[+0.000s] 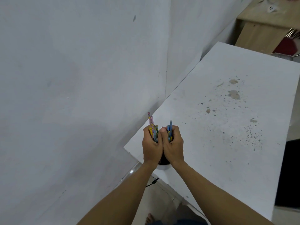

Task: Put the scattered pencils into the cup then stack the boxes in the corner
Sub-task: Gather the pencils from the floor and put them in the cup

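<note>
Two bunches of pencils stand upright, one in each hand, above a cup near the corner of a white table. Each bunch is a mix of pink, yellow and blue shafts, and their upper ends poke out above the fingers. The left hand is wrapped around the taller bunch, and the right hand is wrapped around a shorter, mostly blue bunch; both fists are closed firmly on pencils, with the thumbs pressed side by side. Only a dark sliver of the cup's mouth and a pale bit of its rim show beneath the wrists, so whether the lower ends of the pencils are already inside cannot be told.

The cup sits close to the table's near edge, beside a bare grey wall. Further along, the tabletop carries dark specks and a few tan stains. No loose pencils are visible on it, and no boxes are in view.

Risks from here, as a judgement: if both fists open together, uneven bunches may catch on the rim and spill onto the table or floor. With the cup hidden under the hands, aiming is partly by feel. A downward push on one side could tip the cup, and because it stands near the edge, it could slide off.
</note>
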